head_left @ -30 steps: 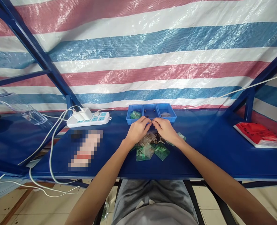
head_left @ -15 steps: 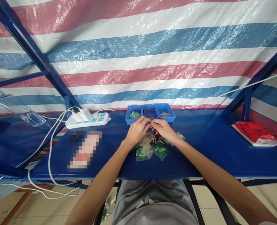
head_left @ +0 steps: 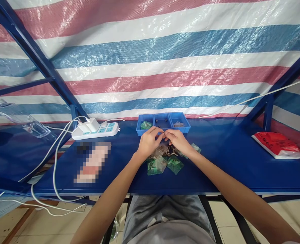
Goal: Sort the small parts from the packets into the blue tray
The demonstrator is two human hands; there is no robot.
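My left hand (head_left: 150,141) and my right hand (head_left: 176,139) meet fingertip to fingertip above a pile of small parts. Both are closed in a pinch; whatever lies between the fingers is too small to make out. Beneath them are dark and brassy small metal pieces (head_left: 170,150), clear plastic bags (head_left: 160,163) and green bags (head_left: 175,164) of small items. Just beyond my fingers stands a blue three-compartment tray (head_left: 139,132). A green bag (head_left: 146,125) lies in its left compartment, a few dark bits in the middle one, and a clear bag (head_left: 178,124) in the right one.
A white power strip (head_left: 96,133) with plugged-in chargers and trailing white cables (head_left: 55,159) sits left of the tray. Farther left, a clear bottle (head_left: 25,118) leans over. A red package (head_left: 278,144) lies at right. Blue frame posts and a striped sheet (head_left: 165,78) bound the table.
Both hands stay together over the pile, with only a slight shift of the fingers. The tray, bags and parts look unchanged.
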